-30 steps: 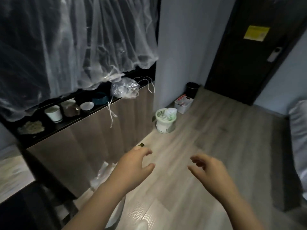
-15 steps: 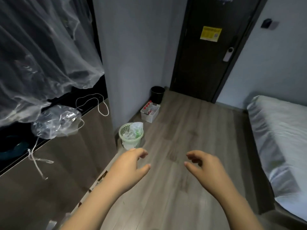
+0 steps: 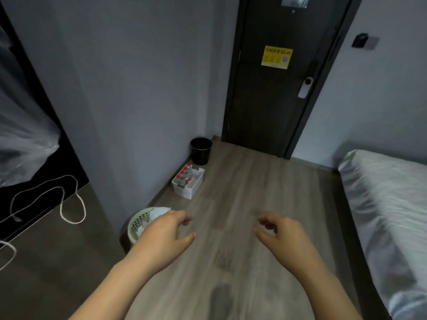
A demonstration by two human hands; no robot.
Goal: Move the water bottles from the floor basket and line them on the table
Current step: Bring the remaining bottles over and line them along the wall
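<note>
1. Wood-grain floor (image 3: 231,192) lies under both hands, which hang above it, apart from each other, palms down.
2. Left hand (image 3: 161,236): fingers loosely curled, thumb out, holding nothing.
3. Right hand (image 3: 286,236): fingers loosely curled, holding nothing.
4. Green wastebasket (image 3: 135,226): round, latticed, on the floor by the wall corner, partly hidden behind the left hand; crumpled white material inside.
5. White basket (image 3: 188,190): rectangular, slotted, on the floor against the wall, well beyond the hands.
6. Water bottles (image 3: 183,176): clear, red caps, upright in the white basket along its wall side; count unclear.
7. Black bin (image 3: 201,151): just behind the white basket, near the door.
8. Door (image 3: 265,107): dark, closed, yellow notice (image 3: 276,57) on it.
9. Bed (image 3: 388,204): white sheet, right edge.
10. White cord (image 3: 69,204): looped, at left.
</note>
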